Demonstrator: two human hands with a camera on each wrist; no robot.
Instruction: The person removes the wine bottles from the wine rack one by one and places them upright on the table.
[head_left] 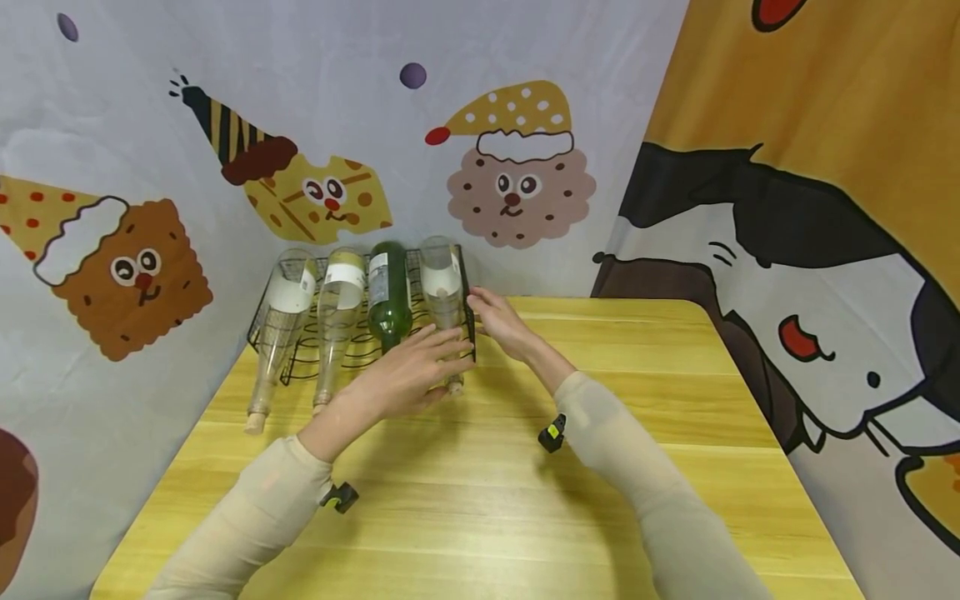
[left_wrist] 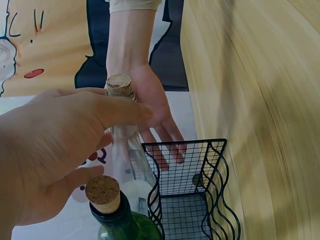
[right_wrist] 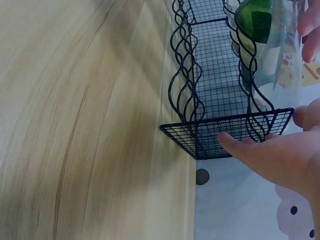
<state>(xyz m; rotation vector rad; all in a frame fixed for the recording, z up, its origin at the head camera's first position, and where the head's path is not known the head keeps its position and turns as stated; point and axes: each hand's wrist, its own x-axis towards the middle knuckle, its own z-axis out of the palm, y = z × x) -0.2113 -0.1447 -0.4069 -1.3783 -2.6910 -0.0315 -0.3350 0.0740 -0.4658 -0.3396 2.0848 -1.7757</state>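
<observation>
A black wire rack point(head_left: 300, 367) holds several corked bottles lying with their necks toward me. My left hand point(head_left: 408, 372) reaches over the neck of the right-hand clear bottle point(head_left: 441, 279), fingers straight and spread. In the left wrist view, one finger crosses that neck just below its cork point(left_wrist: 120, 85). Beside it lies a green bottle point(head_left: 390, 312), its cork point(left_wrist: 103, 192) close to the left fingers. My right hand point(head_left: 504, 325) is at the rack's right end, its extended fingers against the mesh side panel point(right_wrist: 210, 137).
Two more clear bottles with pale labels, one outermost point(head_left: 281, 325) and one nearer the green bottle point(head_left: 337, 312), occupy the rack's left part. The rack stands on a wooden table point(head_left: 480, 517) near its back edge, before a cartoon-printed cloth point(head_left: 330, 50).
</observation>
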